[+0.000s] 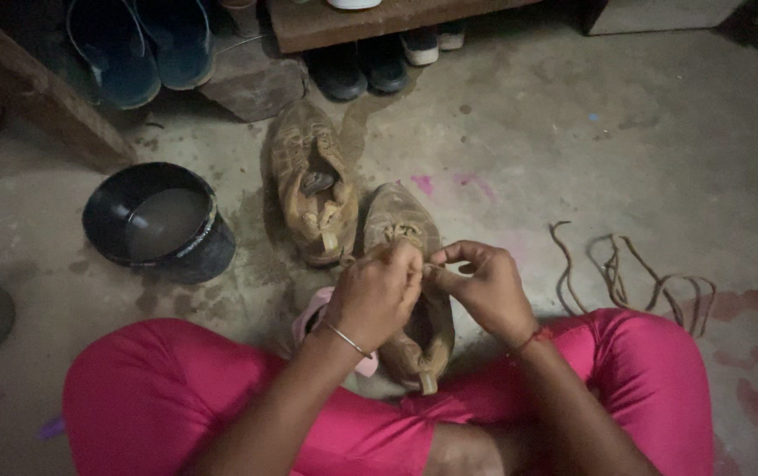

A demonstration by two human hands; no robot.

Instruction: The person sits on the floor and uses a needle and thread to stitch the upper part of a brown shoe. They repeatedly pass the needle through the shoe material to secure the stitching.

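Observation:
Two dirty tan shoes lie on the concrete floor in front of me. My left hand [377, 295] and my right hand [482, 286] meet over the nearer shoe [423, 339], fingers pinched together on its lace or upper edge near the eyelets. That shoe lies between my knees, which are in bright pink trousers. The farther shoe [310, 181] lies just beyond it, its laces out and its tongue loose. A loose brown shoelace [626, 273] lies coiled on the floor to the right of my right hand.
A dark bowl of murky water [159, 220] stands on the left. A pink object [313, 313] peeks out under my left wrist. More footwear, blue sandals [137, 44] and dark shoes [361, 66], sits under a wooden bench [326, 22] at the back.

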